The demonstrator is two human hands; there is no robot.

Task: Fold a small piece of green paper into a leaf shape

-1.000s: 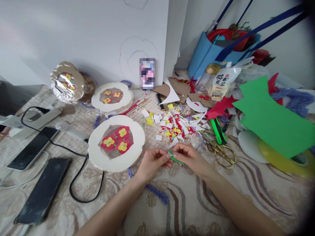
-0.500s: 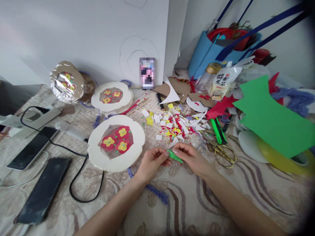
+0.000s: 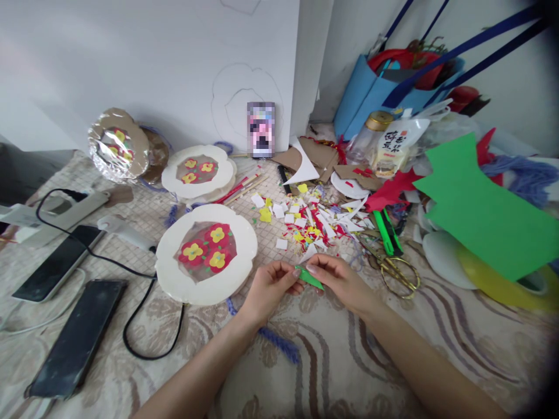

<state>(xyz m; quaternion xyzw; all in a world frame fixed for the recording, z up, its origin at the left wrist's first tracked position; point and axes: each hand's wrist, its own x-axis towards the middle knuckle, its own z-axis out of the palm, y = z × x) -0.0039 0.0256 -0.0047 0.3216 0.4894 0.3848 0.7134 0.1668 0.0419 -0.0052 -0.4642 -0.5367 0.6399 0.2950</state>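
Green paper piece (image 3: 311, 279), just one, in the pinch of two hands (image 3: 271, 287), near two white scalloped discs (image 3: 247, 251)

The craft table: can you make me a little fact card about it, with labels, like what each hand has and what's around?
Left hand: pinching a small green piece
Right hand: fingers on the same piece
Beyond the hands: paper scraps, white, yellow and red
Left of the hands: white scalloped frame around red-and-yellow flowers
Right of the hands: gold scissors, green cutter
Far right: large green sheet
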